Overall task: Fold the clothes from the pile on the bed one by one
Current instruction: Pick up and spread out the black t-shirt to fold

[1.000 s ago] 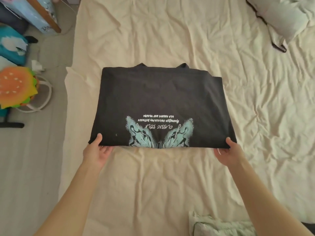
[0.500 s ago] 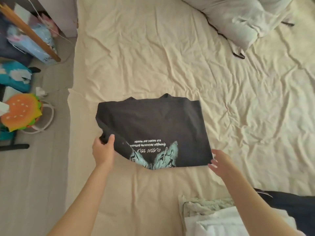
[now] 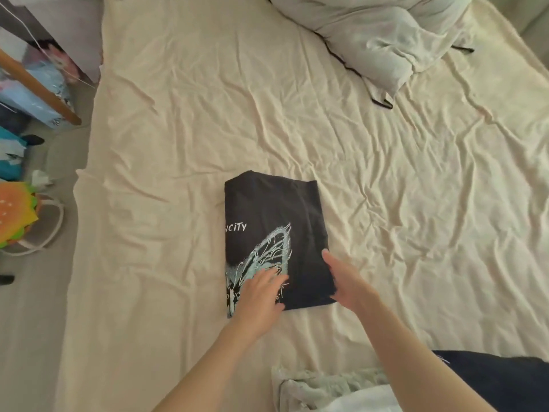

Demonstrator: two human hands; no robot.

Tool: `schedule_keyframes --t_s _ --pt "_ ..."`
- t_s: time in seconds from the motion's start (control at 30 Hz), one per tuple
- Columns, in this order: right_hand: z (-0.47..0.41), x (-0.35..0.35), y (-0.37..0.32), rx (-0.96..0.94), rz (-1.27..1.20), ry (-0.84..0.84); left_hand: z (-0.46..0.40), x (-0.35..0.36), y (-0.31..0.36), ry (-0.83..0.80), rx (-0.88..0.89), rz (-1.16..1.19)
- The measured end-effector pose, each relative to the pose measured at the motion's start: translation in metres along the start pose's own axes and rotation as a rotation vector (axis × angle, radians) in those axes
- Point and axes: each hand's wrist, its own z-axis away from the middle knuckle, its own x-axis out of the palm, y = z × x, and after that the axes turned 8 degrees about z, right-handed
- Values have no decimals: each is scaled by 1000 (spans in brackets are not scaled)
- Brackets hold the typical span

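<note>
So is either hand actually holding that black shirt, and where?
Neither grips it. The left hand rests flat on the folded black T-shirt; the right hand touches its right edge, fingers straight.

Black t-shirt (image 3: 276, 209) matt cotton-like cloth; bed sheet (image 3: 184, 120) cream, wrinkled fabric.

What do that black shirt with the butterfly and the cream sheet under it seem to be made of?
Black shirt: probably soft matte cotton knit; it lies in limp flat folds, with a printed butterfly. Cream sheet: thin woven fabric, maybe cotton, matte with a slight sheen and creased all over.
</note>
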Motion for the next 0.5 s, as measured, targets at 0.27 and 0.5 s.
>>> schedule_keyframes --t_s 0.27,0.5 --pt "-28 -5 37 -148 360 336 20 17 -68 -116 -151 -236" --pt "-27 -24 58 -147 471 395 23 35 -69 -19 -142 -301"
